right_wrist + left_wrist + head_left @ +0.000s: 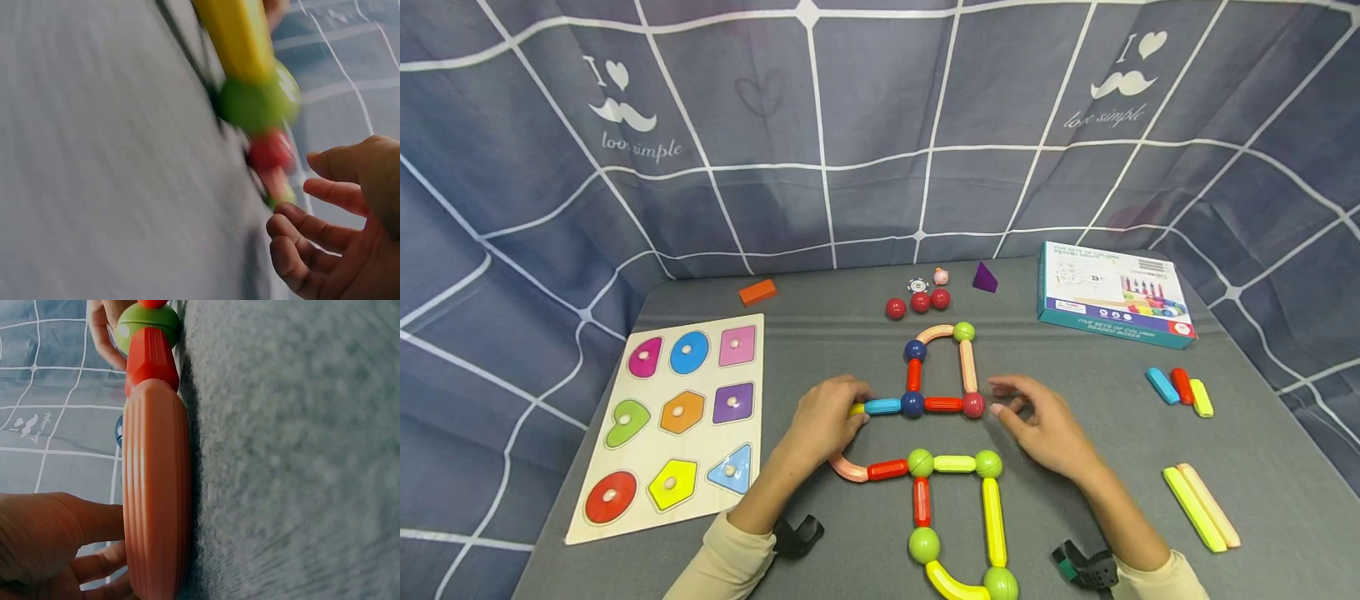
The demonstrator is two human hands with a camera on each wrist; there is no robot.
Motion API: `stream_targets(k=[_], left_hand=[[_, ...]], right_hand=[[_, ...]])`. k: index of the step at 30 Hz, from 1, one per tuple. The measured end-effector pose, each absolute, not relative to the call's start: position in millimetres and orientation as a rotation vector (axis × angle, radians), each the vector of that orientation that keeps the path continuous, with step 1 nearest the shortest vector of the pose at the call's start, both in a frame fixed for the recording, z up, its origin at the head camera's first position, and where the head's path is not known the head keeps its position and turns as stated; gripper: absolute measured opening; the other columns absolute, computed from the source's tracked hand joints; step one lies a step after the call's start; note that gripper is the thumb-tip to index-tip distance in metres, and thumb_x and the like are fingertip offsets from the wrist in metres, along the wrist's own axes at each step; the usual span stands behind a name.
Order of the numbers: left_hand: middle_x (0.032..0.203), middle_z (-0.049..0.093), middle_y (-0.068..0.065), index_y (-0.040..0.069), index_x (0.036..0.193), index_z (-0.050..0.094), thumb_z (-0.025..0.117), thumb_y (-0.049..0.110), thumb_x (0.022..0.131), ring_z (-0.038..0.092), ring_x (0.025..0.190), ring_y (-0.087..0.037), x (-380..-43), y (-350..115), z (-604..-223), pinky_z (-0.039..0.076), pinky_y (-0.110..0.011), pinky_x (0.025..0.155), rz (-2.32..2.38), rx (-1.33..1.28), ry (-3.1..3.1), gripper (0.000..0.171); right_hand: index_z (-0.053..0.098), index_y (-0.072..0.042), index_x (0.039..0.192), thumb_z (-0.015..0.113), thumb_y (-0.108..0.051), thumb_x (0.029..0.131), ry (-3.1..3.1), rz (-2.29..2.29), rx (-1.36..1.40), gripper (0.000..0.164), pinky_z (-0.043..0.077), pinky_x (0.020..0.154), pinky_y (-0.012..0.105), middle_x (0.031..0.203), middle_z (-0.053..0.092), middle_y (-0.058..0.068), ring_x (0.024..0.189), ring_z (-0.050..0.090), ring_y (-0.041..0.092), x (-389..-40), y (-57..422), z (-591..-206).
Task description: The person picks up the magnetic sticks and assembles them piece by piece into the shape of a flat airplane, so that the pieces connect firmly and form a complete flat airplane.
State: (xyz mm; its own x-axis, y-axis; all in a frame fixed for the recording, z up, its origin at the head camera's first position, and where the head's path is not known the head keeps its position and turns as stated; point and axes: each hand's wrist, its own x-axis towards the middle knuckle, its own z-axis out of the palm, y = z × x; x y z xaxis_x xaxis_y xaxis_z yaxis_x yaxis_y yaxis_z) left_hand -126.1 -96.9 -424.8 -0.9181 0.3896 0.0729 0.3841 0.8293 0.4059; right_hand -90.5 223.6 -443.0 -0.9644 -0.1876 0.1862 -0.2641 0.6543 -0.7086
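Note:
My left hand (825,423) pinches a yellow piece (856,409), mostly hidden under the fingers, at the left end of a light blue rod (882,406). That rod meets a dark blue ball (912,404), part of a loop of rods and balls. Below the hand, a peach curved rod (848,469) leads to a red rod (887,470) and a second loop with green balls (921,462). In the left wrist view, the curved rod (156,494) covers part of the fingers. My right hand (1045,425), fingers loosely bent and holding nothing, is just right of a red ball (973,406).
A wooden shape puzzle board (748,450) lies at left. Toward the back are an orange block (757,292), red balls (921,302), a purple pyramid (985,277) and a box (1116,293). Short rods (1181,386) and long rods (1195,508) lie at right.

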Motion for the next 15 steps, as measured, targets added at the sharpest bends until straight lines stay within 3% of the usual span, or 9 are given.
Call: stream_targets(k=[6, 10, 13, 15], left_hand=[[0.085, 0.063, 0.005, 0.017, 0.096, 0.072, 0.080, 0.020, 0.076, 0.053, 0.073, -0.010, -127.0, -95.1, -426.6, 0.045, -0.032, 0.064, 0.647, 0.710, 2.994, 0.022], [0.086, 0.063, 0.006, 0.018, 0.098, 0.072, 0.079, 0.023, 0.078, 0.054, 0.074, -0.010, -127.4, -92.4, -428.5, 0.046, -0.032, 0.065, 0.618, 0.738, 2.999, 0.022], [0.088, 0.063, 0.005, 0.018, 0.100, 0.072, 0.079, 0.024, 0.079, 0.055, 0.077, -0.011, -127.3, -89.3, -428.8, 0.047, -0.033, 0.067, 0.609, 0.763, 2.997, 0.023], [0.090, 0.064, 0.005, 0.017, 0.100, 0.072, 0.078, 0.025, 0.079, 0.057, 0.080, -0.013, -127.3, -86.8, -428.3, 0.048, -0.035, 0.069, 0.614, 0.787, 2.992, 0.023]], right_hand=[[0.060, -0.001, 0.119, 0.062, -0.022, 0.093, -2.763, 0.873, -0.011, 0.034, 0.041, 0.062, 0.031, 0.105, 0.064, 0.018, 0.083, 0.056, 0.025, -83.8, 307.3, -424.2], [0.057, 0.002, 0.119, 0.060, -0.034, 0.092, -2.886, 0.643, -0.384, 0.046, 0.038, 0.064, 0.047, 0.105, 0.061, 0.025, 0.087, 0.056, 0.039, -71.1, 357.6, -413.5], [0.056, 0.005, 0.114, 0.062, -0.038, 0.089, -3.068, 0.566, -0.578, 0.050, 0.038, 0.065, 0.053, 0.097, 0.061, 0.025, 0.085, 0.055, 0.043, -54.1, 383.1, -408.7], [0.057, 0.007, 0.105, 0.064, -0.039, 0.087, -3.194, 0.551, -0.625, 0.050, 0.039, 0.062, 0.049, 0.086, 0.061, 0.021, 0.077, 0.054, 0.038, -40.9, 394.4, -407.6]])
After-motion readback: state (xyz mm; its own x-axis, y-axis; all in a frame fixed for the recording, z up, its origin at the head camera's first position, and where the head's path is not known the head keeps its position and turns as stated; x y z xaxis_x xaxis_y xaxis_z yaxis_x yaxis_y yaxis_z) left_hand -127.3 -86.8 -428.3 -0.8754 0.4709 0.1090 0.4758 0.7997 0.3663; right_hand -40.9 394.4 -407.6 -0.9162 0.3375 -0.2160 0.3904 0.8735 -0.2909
